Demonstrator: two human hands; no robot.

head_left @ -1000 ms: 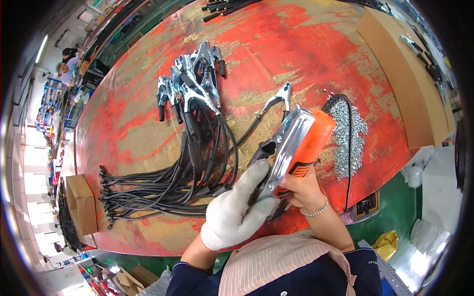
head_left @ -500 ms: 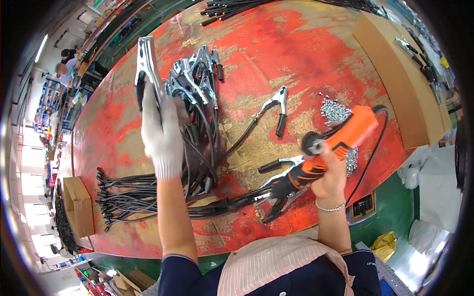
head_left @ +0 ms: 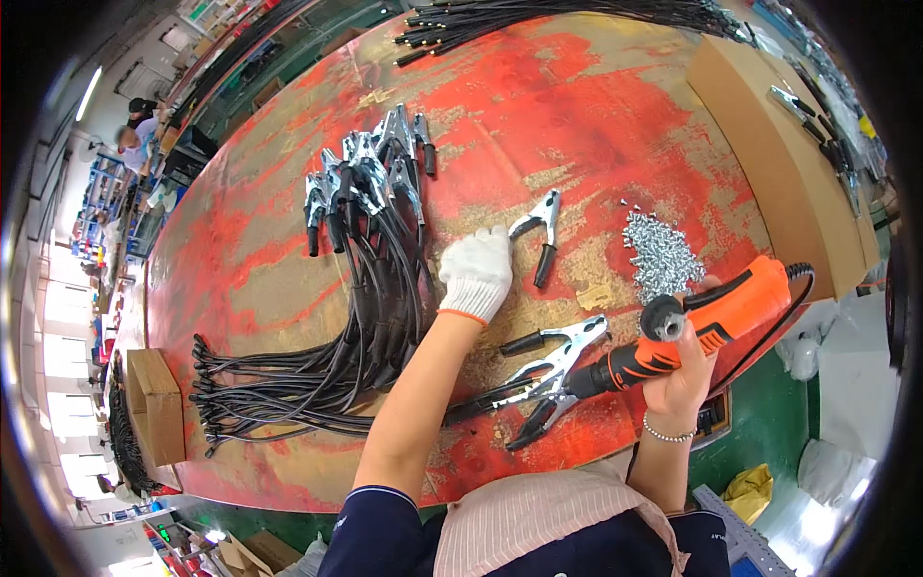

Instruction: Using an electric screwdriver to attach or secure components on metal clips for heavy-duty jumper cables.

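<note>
My left hand (head_left: 478, 269), in a white knit glove, is closed over the cable end of a silver spring clamp (head_left: 548, 219). The clamp's jaws and one black-sleeved handle stick out past the glove. My bare right hand (head_left: 681, 380) grips an orange and black corded power tool (head_left: 735, 313), its round black head with a metal socket turned up. Just left of the tool, a second silver clamp (head_left: 567, 356) with black handle sleeves lies on the table, attached to a cable. A heap of silver clamps (head_left: 370, 168) with black cables (head_left: 375, 298) is to the left.
Loose small screws (head_left: 663, 255) are piled beyond the tool. A long cardboard box (head_left: 769, 154) stands at the right, a smaller carton (head_left: 154, 404) at the left edge. Black cables (head_left: 500, 24) lie along the far side of the red, worn table (head_left: 538, 106).
My left hand has let go of the clamp it held over the heap and moved right to the single clamp. My right hand shifted the power tool slightly right and nearer.
</note>
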